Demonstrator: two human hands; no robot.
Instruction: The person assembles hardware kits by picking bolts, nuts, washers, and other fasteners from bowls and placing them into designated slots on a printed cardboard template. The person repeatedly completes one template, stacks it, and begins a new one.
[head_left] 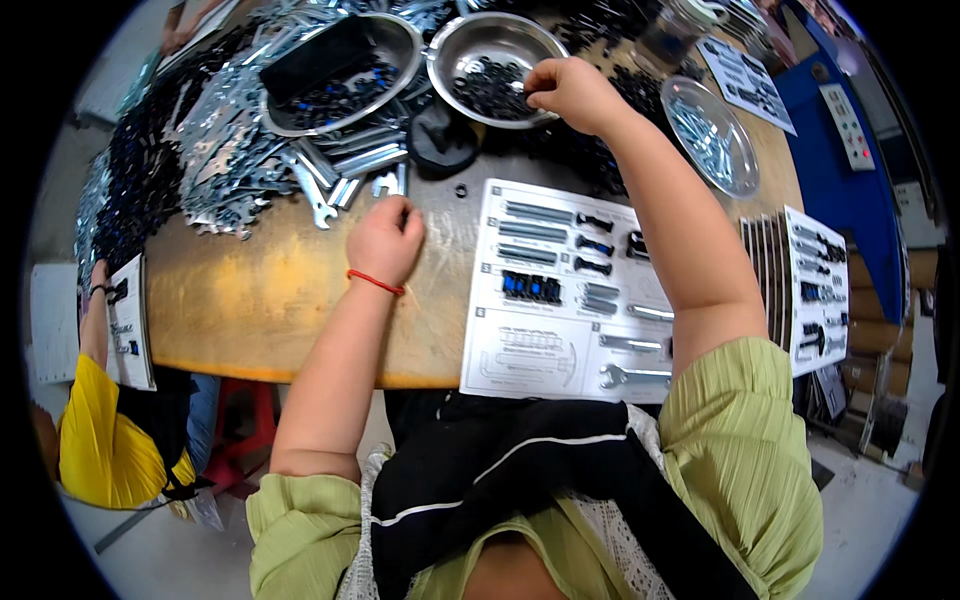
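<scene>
My right hand (578, 94) reaches over the right rim of a steel bowl (445, 55) that holds small black parts (490, 85). Its fingers are pinched together, and whatever lies between them is too small to make out. Lower left, my left hand (386, 243) rests at the table with its fingers curled closed; what they hold, if anything, is hidden. Just beyond that hand lie an open-ended wrench head (388, 184) and several shiny metal tubes (370, 158). A small black ring (461, 190) sits alone on the wooden table (250, 310).
An oval steel bowl (400, 50) holds black and blue parts under a black tray (318, 60). Heaped wrenches (225, 150) cover the left. A picture sheet (520, 340) lies before me, a dish of bolts (715, 140) at right. A yellow-sleeved person (115, 440) works at left.
</scene>
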